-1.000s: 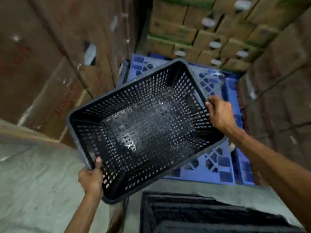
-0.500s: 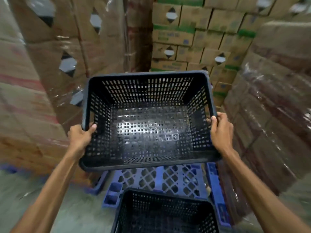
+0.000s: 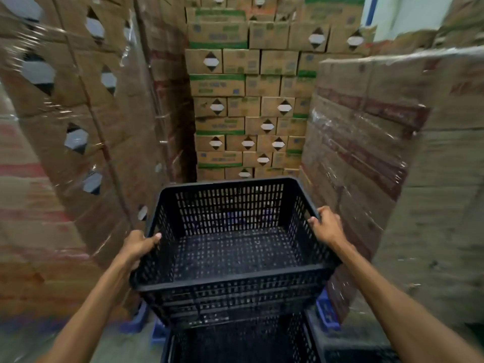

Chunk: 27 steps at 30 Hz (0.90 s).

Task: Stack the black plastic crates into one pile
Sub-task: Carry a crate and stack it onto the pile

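I hold a black perforated plastic crate (image 3: 235, 247) level in front of me, its open side up. My left hand (image 3: 138, 246) grips its left rim and my right hand (image 3: 326, 226) grips its right rim. Directly below it, at the bottom of the view, stands a second black crate (image 3: 235, 341) on the floor. The held crate's bottom hangs just above, or at, that lower crate's rim; I cannot tell whether they touch.
Tall stacks of shrink-wrapped cardboard boxes (image 3: 78, 127) wall in the left, right (image 3: 392, 153) and back (image 3: 248, 100). A blue plastic pallet (image 3: 326, 314) lies on the floor under the crates. Grey concrete floor (image 3: 31, 344) shows at lower left.
The crate went from tilted and turned to level and squared to me. It has come down over the crate on the floor. My view has lifted toward the box stacks.
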Motion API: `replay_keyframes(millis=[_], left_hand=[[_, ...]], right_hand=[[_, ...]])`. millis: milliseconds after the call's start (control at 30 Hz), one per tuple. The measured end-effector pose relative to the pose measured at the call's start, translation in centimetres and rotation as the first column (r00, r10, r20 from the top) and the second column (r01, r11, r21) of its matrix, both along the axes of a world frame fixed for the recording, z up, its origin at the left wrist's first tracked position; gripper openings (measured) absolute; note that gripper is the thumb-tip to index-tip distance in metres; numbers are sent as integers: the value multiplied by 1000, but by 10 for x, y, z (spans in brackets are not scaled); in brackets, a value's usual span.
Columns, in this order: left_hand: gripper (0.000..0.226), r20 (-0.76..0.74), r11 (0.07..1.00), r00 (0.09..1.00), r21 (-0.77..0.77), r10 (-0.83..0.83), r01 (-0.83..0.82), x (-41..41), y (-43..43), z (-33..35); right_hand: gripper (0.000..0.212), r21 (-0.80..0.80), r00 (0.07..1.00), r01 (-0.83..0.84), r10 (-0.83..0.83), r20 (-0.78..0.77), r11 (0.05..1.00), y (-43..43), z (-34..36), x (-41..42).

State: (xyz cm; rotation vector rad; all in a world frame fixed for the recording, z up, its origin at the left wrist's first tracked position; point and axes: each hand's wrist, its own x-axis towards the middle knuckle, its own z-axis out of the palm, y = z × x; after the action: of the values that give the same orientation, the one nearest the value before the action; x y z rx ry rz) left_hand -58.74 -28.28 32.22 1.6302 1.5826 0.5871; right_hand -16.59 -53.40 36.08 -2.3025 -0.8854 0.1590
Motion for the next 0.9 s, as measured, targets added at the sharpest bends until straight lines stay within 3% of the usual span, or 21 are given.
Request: replay_keyframes(millis=[267,400,533,767,900], left_hand=[[38,-65,974,984,-168,-164,151,6,-47,-30],[29,-122,965,968,-175,-217,194,4,-62,-35],[32,-151,962,959,-172,-240,214,-2,-71,-36],[25,-112,964,971,-187,-213,190,-18,-80,-30],[32,-133,970,971,-165,-201,178,-28,-77,-36]], right_hand=[[29,-161,993,36,-53,-101,986,-51,-57,11],[32,-206,989,23,-53,-140,978,-71,-75,8],[26,-197,985,19,-52,-166,980,-79,-78,6],[46,-155,979,19,-50,-197,988,-73,-80,-5],[34,-139,974,-8,-24,-226,990,-65,-96,-18]])
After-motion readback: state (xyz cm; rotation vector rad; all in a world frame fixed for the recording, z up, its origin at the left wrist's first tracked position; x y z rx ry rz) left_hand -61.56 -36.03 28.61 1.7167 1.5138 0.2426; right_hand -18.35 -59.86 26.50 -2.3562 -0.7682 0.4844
